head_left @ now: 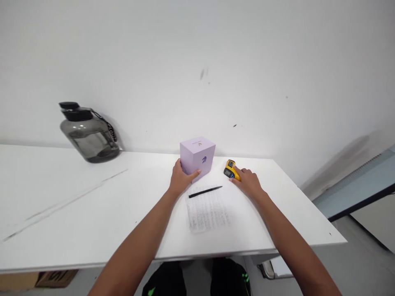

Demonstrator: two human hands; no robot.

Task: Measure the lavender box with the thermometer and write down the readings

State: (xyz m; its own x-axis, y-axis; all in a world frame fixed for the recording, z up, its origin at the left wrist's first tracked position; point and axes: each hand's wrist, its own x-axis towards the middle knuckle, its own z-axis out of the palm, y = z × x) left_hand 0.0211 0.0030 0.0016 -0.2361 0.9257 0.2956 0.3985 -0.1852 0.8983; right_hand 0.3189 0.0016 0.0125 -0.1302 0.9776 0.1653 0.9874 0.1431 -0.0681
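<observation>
A pale purple box [197,158] with a dark emblem on its front stands upright at the back of the table. My left hand [182,176] is closed around its lower left part, thumb across the front face. To the right, a yellow handheld meter [231,169] with a small screen and blue buttons lies at the table surface. Fingers of my right hand [248,181] are closed on its near right end. Between my arms lies a sheet of paper [208,213] covered in faint writing, and a black pen [205,191] rests across its upper part.
A large grey see-through water bottle [91,137] with a black lid stands at the back left of the white table [77,213]. The white wall [173,74] rises directly behind. Below the table edge at left is a cardboard box [57,278].
</observation>
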